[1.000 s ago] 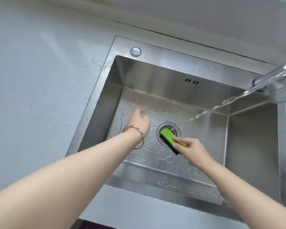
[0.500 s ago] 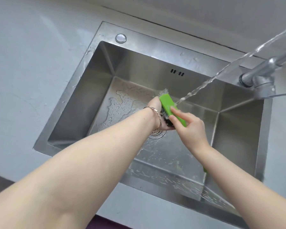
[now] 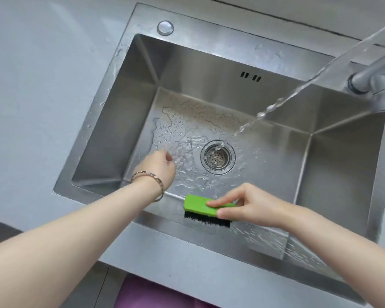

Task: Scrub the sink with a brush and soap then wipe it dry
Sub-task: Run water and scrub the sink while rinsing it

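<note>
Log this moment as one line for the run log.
right hand grips green brush, bristles down, near front wall | left hand empty | faucet running into drain

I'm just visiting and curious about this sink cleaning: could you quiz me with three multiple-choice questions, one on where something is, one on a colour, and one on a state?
1. Where does the water stream land?
A. on the drain strainer
B. on the brush
C. on the countertop

2. What colour is the brush's back?
A. blue
B. green
C. white

3. What is the left hand doing?
A. gripping the brush
B. turning the faucet
C. holding nothing, loosely curled above the sink floor

Answers:
1 A: the water stream from the faucet ends at the drain strainer.
2 B: the brush is green over black bristles, held by the right hand.
3 C: the left hand grips nothing inside the sink.
</note>
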`<state>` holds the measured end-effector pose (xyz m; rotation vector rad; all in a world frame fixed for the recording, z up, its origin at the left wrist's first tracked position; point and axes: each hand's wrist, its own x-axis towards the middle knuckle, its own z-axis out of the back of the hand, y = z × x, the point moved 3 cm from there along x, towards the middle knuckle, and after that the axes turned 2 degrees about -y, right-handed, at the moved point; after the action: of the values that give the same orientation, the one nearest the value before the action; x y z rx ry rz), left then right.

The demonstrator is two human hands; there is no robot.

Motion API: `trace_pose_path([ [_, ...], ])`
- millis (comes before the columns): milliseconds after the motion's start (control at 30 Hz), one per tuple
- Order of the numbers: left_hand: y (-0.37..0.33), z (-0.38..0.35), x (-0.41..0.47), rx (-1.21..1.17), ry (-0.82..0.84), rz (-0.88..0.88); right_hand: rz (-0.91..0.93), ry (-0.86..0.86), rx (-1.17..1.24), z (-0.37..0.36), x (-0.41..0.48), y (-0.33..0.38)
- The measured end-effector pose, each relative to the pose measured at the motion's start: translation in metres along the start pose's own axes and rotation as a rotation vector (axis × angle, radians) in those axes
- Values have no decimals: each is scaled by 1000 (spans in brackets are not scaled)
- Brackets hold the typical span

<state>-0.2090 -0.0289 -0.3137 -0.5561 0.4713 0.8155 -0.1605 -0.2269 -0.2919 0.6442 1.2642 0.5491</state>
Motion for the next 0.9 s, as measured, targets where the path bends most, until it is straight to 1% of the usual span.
trace_pose_path([
  [67, 14, 3, -5, 123, -23, -13, -42, 34, 135, -22, 5, -16],
  [100, 18, 3, -5, 168, -32, -23, -90, 8, 198, -28, 8, -30],
  [133, 22, 2, -5, 203, -36, -31, -153, -22, 203, -30, 12, -46],
  [233, 31, -3, -9, 276, -49, -75, -335, -42, -2, -24, 18, -98],
  [300, 35, -8, -12, 299, -59, -90, -380, -39, -203, -13, 18, -110],
  [333, 37, -9, -12, 286, -74, -91, -353, -57, -232, -10, 18, -104],
  [367, 37, -10, -12, 260, -101, -96, -280, -69, -209, -11, 17, -92],
  [467, 37, -8, -14, 152, -252, -158, -39, -71, -109, -31, 17, -47],
  [500, 37, -7, -15, 121, -287, -165, 7, -78, -95, -41, 16, -42],
  [567, 39, -7, -16, 75, -300, -145, -17, -114, -64, -52, 20, -49],
  [667, 41, -7, -16, 48, -304, -134, -216, -61, -101, -45, 30, -76],
  [733, 42, -8, -17, 38, -308, -144, -271, -58, -137, -31, 37, -79],
  [767, 42, -8, -16, 32, -310, -148, -255, -84, -101, -24, 40, -76],
  [833, 43, -9, -16, 22, -318, -150, -152, -94, 40, -22, 45, -56],
  [900, 44, -10, -16, 6, -330, -146, -57, -40, 47, -36, 48, -41],
])
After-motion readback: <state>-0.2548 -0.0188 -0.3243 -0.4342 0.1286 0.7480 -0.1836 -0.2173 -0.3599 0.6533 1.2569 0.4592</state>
